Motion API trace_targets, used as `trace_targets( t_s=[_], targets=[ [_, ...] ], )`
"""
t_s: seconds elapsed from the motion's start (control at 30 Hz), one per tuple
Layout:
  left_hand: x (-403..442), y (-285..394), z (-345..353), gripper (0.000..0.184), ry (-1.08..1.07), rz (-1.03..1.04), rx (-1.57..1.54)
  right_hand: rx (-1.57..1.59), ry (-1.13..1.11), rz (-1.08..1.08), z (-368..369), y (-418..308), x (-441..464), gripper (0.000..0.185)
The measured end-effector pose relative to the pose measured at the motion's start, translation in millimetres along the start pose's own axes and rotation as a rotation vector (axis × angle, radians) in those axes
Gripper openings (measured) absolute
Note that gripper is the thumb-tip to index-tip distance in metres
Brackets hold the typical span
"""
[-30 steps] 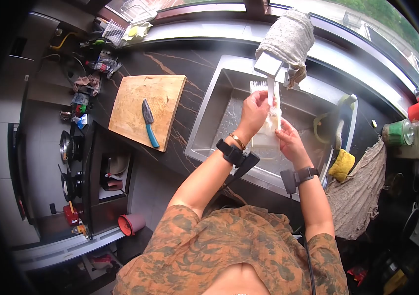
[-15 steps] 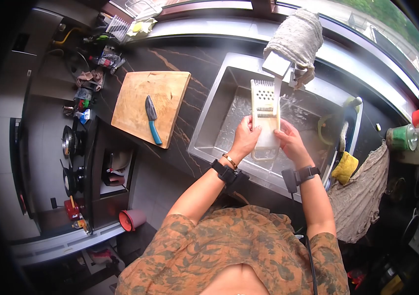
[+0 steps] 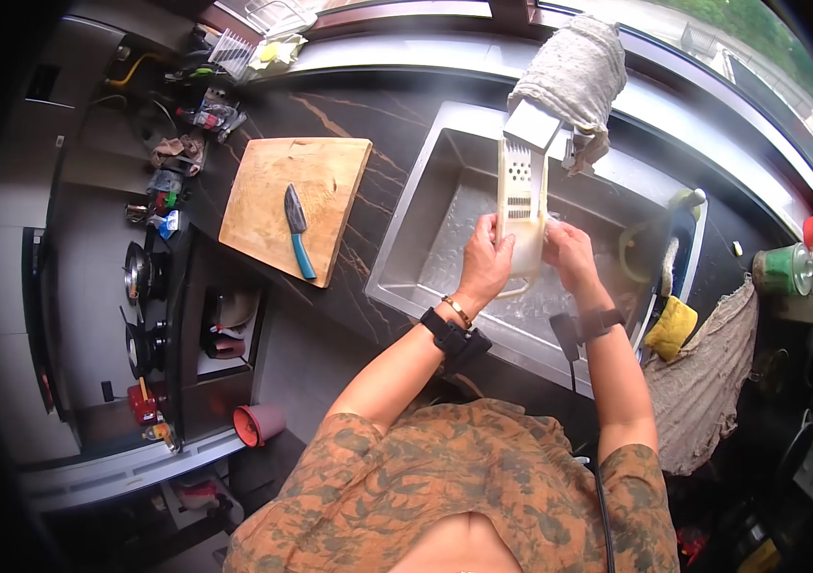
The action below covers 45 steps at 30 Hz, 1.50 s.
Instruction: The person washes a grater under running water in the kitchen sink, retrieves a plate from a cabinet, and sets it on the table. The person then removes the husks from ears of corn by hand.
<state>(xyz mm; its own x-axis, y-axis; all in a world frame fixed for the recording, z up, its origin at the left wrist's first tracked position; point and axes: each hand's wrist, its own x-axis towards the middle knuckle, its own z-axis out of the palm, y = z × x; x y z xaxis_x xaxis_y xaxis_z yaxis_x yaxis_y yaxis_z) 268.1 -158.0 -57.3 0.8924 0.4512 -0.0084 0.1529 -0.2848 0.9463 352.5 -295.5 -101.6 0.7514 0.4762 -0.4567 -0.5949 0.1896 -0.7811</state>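
A cream-coloured grater (image 3: 522,222) with rows of holes and a loop handle is held above the sink (image 3: 444,205), tilted on its side under the faucet spout (image 3: 532,124). My left hand (image 3: 486,256) grips its left edge, thumb on the front face. Behind the right edge, my right hand (image 3: 570,252) has its fingers curled in; they partly hide behind the grater, and I cannot make out exactly how they touch it. The sink floor below looks wet.
Left of the sink lies a cutting board (image 3: 273,205) with a teal-handled knife (image 3: 299,234). A grey cloth (image 3: 578,72) wraps the faucet top. A yellow sponge (image 3: 671,328) and a draped cloth (image 3: 707,392) hang at the sink's right, near jars (image 3: 781,270).
The grater has turned from facing me to a more sideways angle and risen slightly towards the spout. My right hand has moved from its lower right edge to behind it.
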Motion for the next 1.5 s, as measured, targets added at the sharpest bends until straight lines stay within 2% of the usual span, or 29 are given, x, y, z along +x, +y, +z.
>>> trace_targets(
  t_s=[0.07,0.13,0.27,0.33,0.4,0.47,0.53,0.6,0.67,0.7,0.77,0.83,0.87,0.93,0.97,1.0,1.03,1.07,1.1,1.13,1.17,1.2,1.23,1.27,1.3,1.33,1.4,1.47,1.5],
  targets=[
    [1,-3,0,0.029,-0.002,-0.015,-0.014,0.010,0.075,-0.038,-3,-2,-3,0.026],
    [0,-2,-3,0.029,-0.028,-0.043,0.023,-0.198,0.199,-0.109,-9,-10,-5,0.047],
    [-4,-25,0,0.031,-0.195,-0.092,0.177,-0.261,0.254,-0.320,-36,-14,13,0.059],
    [-13,-21,0,0.032,-0.227,-0.072,0.328,-0.230,0.179,-0.330,-46,-22,21,0.050],
    [-19,-27,-3,0.031,-0.225,-0.085,0.309,-0.066,0.101,-0.246,-41,-39,15,0.039],
    [-26,-27,-12,0.028,-0.219,-0.069,0.358,-0.102,0.105,-0.156,-38,-53,18,0.040],
    [-29,-18,-25,0.025,-0.206,-0.029,0.479,0.015,0.151,-0.082,-30,-68,26,0.039],
    [-28,-19,-43,0.024,-0.127,0.049,0.493,0.081,-0.012,-0.104,-50,-72,46,0.032],
    [-23,-28,-59,0.024,-0.031,0.111,0.481,0.155,-0.088,-0.020,-77,-82,70,0.024],
    [-17,-24,-70,0.024,-0.039,-0.059,0.407,0.134,-0.154,-0.024,-77,-89,65,0.021],
    [-11,-31,-88,0.022,0.139,-0.060,0.264,0.047,-0.221,-0.034,-80,-100,53,0.021],
    [-4,-59,-96,0.019,0.360,-0.033,0.151,-0.219,-0.039,-0.114,-51,-103,25,0.029],
    [-3,-77,-94,0.018,0.341,-0.123,0.009,-0.347,0.064,-0.144,-23,-98,2,0.034],
    [-6,-101,-94,0.017,0.314,-0.288,-0.291,-0.454,-0.043,0.013,38,-56,-41,0.042],
    [-14,-85,-90,0.016,0.304,-0.383,-0.495,-0.464,-0.135,0.096,54,-36,-55,0.042],
    [-19,-97,-79,0.012,0.287,-0.409,-0.407,-0.476,-0.231,0.180,67,-16,-64,0.043],
    [-24,-117,-60,0.011,0.285,-0.401,-0.542,-0.363,-0.315,0.230,70,11,-66,0.039],
    [-45,-69,-80,0.015,0.201,-0.359,-0.355,-0.250,-0.400,0.287,74,32,-70,0.036],
    [-52,-91,-70,0.020,0.174,-0.292,-0.334,-0.276,-0.324,0.241,91,40,-86,0.033],
    [-61,-71,-88,0.025,0.083,-0.348,-0.193,-0.300,-0.248,0.191,105,45,-98,0.030],
    [-70,-64,-104,0.027,0.039,-0.295,-0.125,-0.288,-0.210,0.154,106,46,-100,0.029],
    [-78,-60,-119,0.029,-0.009,-0.244,-0.057,-0.417,-0.222,0.050,103,42,-101,0.030],
    [-83,-59,-137,0.030,0.034,-0.221,-0.060,-0.596,-0.111,-0.102,108,34,-106,0.030],
    [-89,-59,-158,0.031,0.073,-0.200,-0.063,-0.858,-0.128,-0.279,107,23,-109,0.030],
    [-97,-62,-180,0.033,0.109,-0.184,-0.065,-0.905,-0.126,-0.525,94,28,-99,0.030],
    [-107,-66,-208,0.032,0.136,-0.153,-0.151,-1.005,-0.059,-0.657,86,28,-101,0.034],
    [-130,-100,-257,0.031,0.257,-0.072,-0.038,-1.784,0.167,-0.692,105,19,-127,0.034],
    [-172,-126,-321,0.030,0.298,-0.187,-0.151,-1.818,-0.102,-0.540,112,36,-135,0.033],
    [-199,-141,-353,0.030,0.357,-0.229,-0.107,-1.883,-0.219,-0.446,150,39,-160,0.031]
  ],
)
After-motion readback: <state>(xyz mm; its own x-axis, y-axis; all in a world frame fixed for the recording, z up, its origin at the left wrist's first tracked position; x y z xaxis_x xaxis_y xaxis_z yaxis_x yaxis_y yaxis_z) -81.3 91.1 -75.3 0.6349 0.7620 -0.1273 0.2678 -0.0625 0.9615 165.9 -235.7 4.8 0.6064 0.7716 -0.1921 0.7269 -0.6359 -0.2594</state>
